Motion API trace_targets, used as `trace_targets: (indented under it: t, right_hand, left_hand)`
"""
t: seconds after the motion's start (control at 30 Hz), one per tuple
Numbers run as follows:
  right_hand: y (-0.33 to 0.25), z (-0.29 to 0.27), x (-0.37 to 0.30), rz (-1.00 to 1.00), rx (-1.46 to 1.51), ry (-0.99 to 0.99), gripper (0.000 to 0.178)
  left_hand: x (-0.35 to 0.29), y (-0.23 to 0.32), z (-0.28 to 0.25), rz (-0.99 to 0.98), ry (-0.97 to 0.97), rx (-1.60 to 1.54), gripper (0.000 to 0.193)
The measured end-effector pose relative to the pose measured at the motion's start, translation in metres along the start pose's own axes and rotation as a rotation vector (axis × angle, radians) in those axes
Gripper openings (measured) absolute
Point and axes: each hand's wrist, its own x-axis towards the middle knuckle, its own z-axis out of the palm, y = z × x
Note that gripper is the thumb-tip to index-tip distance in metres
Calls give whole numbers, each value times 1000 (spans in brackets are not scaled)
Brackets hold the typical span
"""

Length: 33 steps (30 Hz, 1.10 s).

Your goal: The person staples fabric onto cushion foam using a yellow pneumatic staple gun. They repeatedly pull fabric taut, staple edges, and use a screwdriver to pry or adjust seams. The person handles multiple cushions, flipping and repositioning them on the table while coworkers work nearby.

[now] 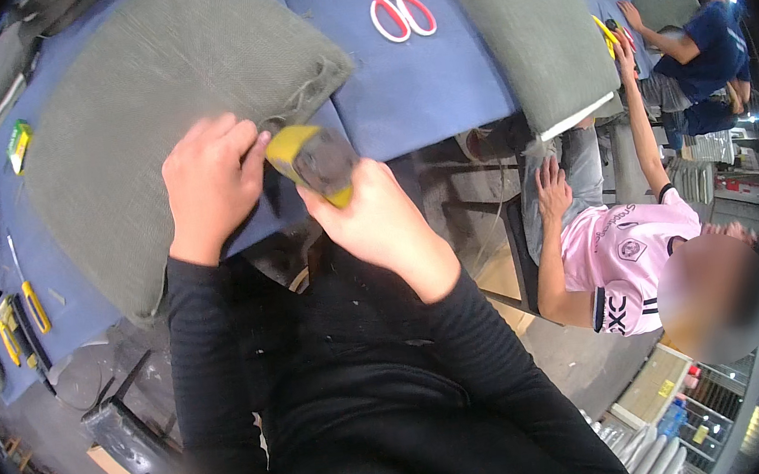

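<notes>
A large grey-green fabric-covered cushion [151,85] lies on the blue-topped table, with loose, ruffled fabric at its right corner. My left hand [211,176] is closed at the cushion's near edge, its fingers curled over the fabric there; what the fingertips pinch is partly hidden. In my right hand [377,214] I grip a yellow and dark grey hand tool [312,163]. Motion blurs the tool, so its exact kind does not show. Its front end is close to my left thumb and the ruffled corner.
Red-and-white scissors [402,14] lie beyond the tool. Left are a yellow-handled screwdriver [36,305], more tools and a small green-yellow box [19,145]. A second cushion [534,36] lies right, beside a co-worker in a pink shirt [629,238]. A black stool [132,434] stands below left.
</notes>
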Motion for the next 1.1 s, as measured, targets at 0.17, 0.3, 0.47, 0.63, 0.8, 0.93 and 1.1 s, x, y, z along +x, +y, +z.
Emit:
trace_targets:
  t: [0.17, 0.3, 0.47, 0.63, 0.8, 0.93, 1.1]
  right_hand:
    - [8, -3, -9, 25, 54, 20, 31]
    - [-6, 8, -37, 33, -41, 55, 36]
    - [7, -2, -63, 3, -11, 10, 36]
    - [14, -36, -79, -23, 40, 77, 33]
    - [27, -71, -80, -2, 109, 336, 47]
    - [37, -98, -82, 69, 109, 471, 67]
    - [41, -127, -59, 22, 17, 591, 72]
  left_hand:
    - [-1, 16, 6, -35, 67, 47, 29]
    - [-22, 18, -5, -74, 60, 64, 27]
    - [-46, 22, -16, -80, 7, 111, 22]
    - [-70, 43, -11, -105, 44, 56, 37]
    - [-84, 41, -12, -130, 3, 60, 45]
    - [-57, 41, -29, -238, -72, -174, 29]
    - [-4, 42, -53, -228, 61, -222, 21]
